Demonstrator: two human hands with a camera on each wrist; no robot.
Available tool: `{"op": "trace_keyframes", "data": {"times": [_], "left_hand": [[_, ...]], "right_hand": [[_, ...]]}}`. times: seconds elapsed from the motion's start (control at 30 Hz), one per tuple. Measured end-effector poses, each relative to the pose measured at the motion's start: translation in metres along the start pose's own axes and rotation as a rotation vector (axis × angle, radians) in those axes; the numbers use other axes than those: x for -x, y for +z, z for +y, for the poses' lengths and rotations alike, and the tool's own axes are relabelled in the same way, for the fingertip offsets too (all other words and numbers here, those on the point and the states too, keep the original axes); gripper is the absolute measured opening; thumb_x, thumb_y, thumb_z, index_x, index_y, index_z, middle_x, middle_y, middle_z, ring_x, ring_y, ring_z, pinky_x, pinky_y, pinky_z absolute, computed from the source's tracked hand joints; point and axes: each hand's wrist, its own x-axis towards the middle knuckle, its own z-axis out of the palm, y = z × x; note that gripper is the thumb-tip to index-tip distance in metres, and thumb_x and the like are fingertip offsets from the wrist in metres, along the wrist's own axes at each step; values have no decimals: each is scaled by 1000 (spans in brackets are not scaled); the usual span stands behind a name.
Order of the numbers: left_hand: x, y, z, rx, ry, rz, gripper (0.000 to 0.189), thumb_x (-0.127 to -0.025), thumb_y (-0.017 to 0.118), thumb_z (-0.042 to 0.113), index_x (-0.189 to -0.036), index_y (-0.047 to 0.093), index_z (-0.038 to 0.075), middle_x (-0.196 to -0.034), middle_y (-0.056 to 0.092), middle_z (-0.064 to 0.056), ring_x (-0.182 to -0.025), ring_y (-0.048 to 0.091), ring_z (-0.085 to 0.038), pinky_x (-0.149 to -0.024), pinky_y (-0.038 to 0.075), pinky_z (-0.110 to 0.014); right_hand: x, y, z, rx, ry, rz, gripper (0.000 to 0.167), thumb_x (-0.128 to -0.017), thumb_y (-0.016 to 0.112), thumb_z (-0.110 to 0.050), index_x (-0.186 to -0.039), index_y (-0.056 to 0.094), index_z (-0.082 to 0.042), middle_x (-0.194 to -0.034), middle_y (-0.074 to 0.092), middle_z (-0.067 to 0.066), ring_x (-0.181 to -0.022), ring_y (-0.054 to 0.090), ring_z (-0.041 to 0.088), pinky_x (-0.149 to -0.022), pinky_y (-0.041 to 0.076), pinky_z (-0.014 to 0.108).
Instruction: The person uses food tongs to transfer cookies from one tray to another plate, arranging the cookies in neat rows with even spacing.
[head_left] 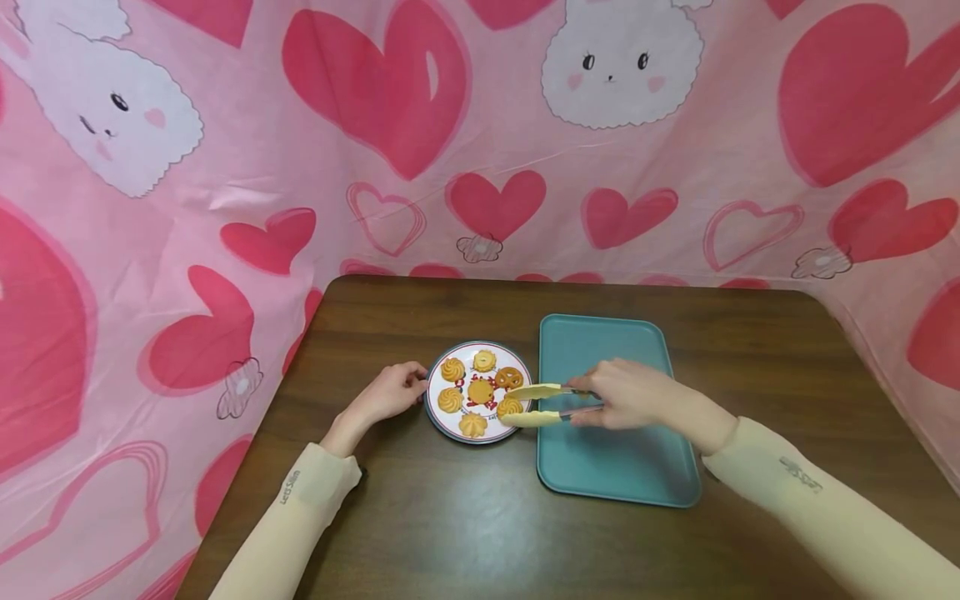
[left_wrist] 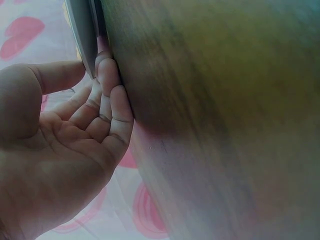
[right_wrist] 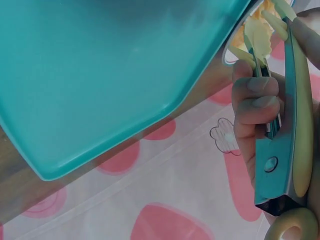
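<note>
A round white plate [head_left: 497, 430] with a dark rim bears several golden cookies, among them a swirl cookie [head_left: 450, 400] and a pretzel-shaped cookie [head_left: 509, 377]. At its left edge my left hand [head_left: 388, 392] pinches the rim; the left wrist view has the thumb [left_wrist: 62, 76] above and curled fingers below. My right hand [head_left: 636, 393] grips metal tongs [head_left: 542, 392] with pale yellow tips. Those tips reach over the plate's right side, one on each side of a round ridged cookie [head_left: 511, 407], partly covering it. Whether they touch it, I cannot tell.
A teal rectangular tray [head_left: 615, 471] lies just right of the plate, beneath my right hand and the tongs. Both rest on a dark wooden table [head_left: 420, 517]. Behind the table hangs a pink cloth [head_left: 525, 142] with hearts and rabbits.
</note>
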Motion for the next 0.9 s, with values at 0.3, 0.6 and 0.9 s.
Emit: {"op": "trace_keyframes", "data": {"times": [0.3, 0.6, 0.9], "left_hand": [[1, 0, 1, -5, 10, 9, 24, -98, 62, 16, -115, 66, 0, -75, 63, -1, -67, 58, -14, -63, 46, -31], [0, 1, -1, 0, 3, 3, 24, -98, 62, 16, -116, 66, 1, -76, 63, -2, -67, 58, -15, -63, 46, -31], [1, 1, -2, 2, -8, -6, 26, -99, 61, 17, -118, 65, 0, -77, 63, -2, -67, 57, -16, -61, 46, -31]], "right_hand": [[-5, -5, -2, -28, -4, -43, 41, -88, 75, -39, -115, 73, -7, -57, 39, -13, -50, 28, 2, -46, 24, 25], [-6, -6, -3, -25, 15, -59, 44, -87, 75, -39, -117, 72, -7, -56, 41, -13, -49, 31, 2, -44, 26, 25], [-5, -6, -2, -15, 6, -46, 42, -87, 76, -40, -113, 72, -8, -57, 42, -13, -48, 30, 2, -44, 26, 25]]}}
